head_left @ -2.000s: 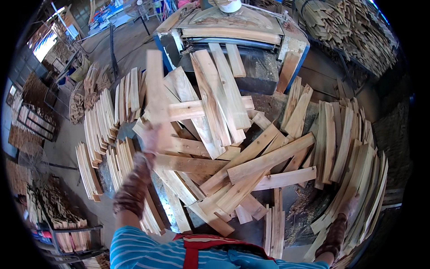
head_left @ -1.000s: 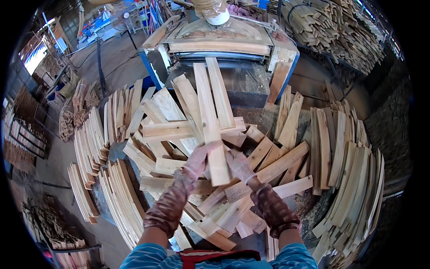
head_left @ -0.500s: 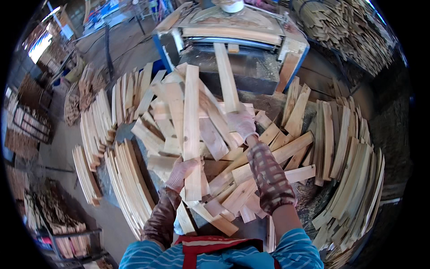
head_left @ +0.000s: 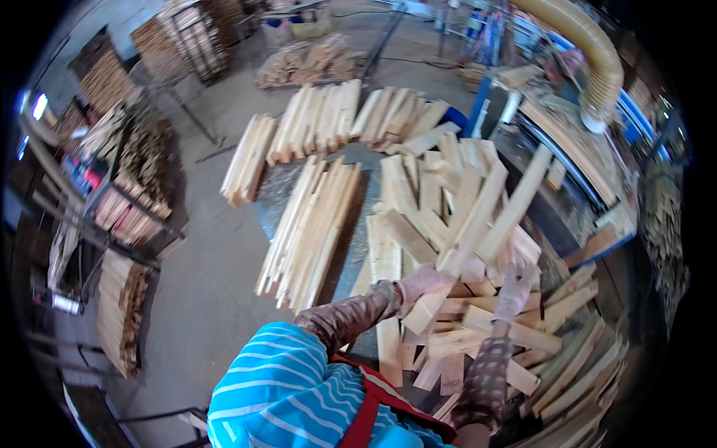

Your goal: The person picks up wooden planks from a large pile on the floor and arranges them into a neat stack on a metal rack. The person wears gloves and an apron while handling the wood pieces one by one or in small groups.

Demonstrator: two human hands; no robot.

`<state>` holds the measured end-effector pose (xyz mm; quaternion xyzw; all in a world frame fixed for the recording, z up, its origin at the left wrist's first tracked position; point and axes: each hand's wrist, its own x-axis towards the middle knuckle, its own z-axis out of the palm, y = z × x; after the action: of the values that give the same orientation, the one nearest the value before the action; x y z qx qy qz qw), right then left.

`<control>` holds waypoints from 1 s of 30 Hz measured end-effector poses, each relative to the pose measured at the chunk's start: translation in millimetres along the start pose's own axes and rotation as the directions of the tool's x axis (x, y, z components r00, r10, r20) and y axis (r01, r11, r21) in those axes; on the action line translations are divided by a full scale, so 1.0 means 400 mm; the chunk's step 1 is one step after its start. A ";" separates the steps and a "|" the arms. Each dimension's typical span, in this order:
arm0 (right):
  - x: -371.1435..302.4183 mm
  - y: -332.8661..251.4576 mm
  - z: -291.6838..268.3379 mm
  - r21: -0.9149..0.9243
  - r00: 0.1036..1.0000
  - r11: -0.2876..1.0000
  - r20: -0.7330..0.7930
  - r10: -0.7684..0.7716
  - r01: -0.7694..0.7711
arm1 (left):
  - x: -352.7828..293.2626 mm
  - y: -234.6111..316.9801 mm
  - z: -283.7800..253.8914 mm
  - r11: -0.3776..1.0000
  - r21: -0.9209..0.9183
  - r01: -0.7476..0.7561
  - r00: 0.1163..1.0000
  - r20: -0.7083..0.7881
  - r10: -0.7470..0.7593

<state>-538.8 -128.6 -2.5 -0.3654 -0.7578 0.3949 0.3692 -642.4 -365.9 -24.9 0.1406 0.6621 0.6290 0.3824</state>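
Note:
Across the pile lies a long pale wooden board (head_left: pixel 476 216), slanting from lower left to upper right. My left hand (head_left: pixel 424 284), in a light glove, is closed around its near part. Another board (head_left: pixel 517 201) reaches up to the roller side of the planing machine (head_left: pixel 567 153), its near end over the pile. My right hand (head_left: pixel 514 290), also gloved, is beside that end, apart from it, with fingers stretched over the loose boards (head_left: pixel 489 321). Whether its fingertips touch any wood is hard to tell.
Rows of stacked boards (head_left: pixel 310 231) stand on the table at the left, with more stacks (head_left: pixel 314 119) behind. Further boards (head_left: pixel 579 373) lean at the lower right. A ribbed yellowish hose (head_left: pixel 603 67) joins the machine. A rack of wood (head_left: pixel 127 213) stands at far left.
My view has swung left, so the machine now appears at the right. My right hand has let go of the board in the machine and drawn back. My left hand keeps its board.

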 end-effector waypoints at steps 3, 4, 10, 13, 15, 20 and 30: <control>0.076 -0.086 0.066 -0.365 0.969 0.929 0.203 0.139 -0.056 | -0.028 -0.020 -0.020 0.997 0.010 0.073 0.997 0.022 -0.074; 0.096 -0.089 0.077 -0.469 0.942 0.881 0.260 0.213 -0.070 | -0.048 -0.013 -0.023 0.994 0.046 0.102 0.994 0.031 -0.103; 0.065 -0.111 0.209 -0.780 0.935 0.622 0.162 0.317 -0.075 | -0.112 -0.030 -0.110 0.941 0.316 0.119 0.993 -0.055 -0.107; 0.073 -0.112 0.192 -0.730 0.933 0.680 0.196 0.303 -0.068 | -0.157 0.012 -0.168 0.957 0.283 0.068 0.993 0.077 -0.094; 0.061 -0.081 0.195 -0.738 0.974 0.673 0.106 0.201 -0.058 | -0.197 0.112 -0.170 0.970 0.166 0.178 0.974 0.109 -0.198; 0.020 -0.215 0.343 -0.703 0.962 0.708 0.136 0.238 -0.076 | -0.165 -0.036 -0.305 0.893 -0.428 0.140 0.980 0.186 -0.065; -0.342 -0.389 0.180 -0.320 0.868 0.939 0.422 0.262 -0.128 | -0.100 0.059 -0.267 0.958 -0.284 -0.032 0.998 0.039 0.045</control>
<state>-577.7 -333.3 65.5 -0.3859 -0.8303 0.3936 0.0822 -695.7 -466.1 1.6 0.1114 0.5537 0.7211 0.4013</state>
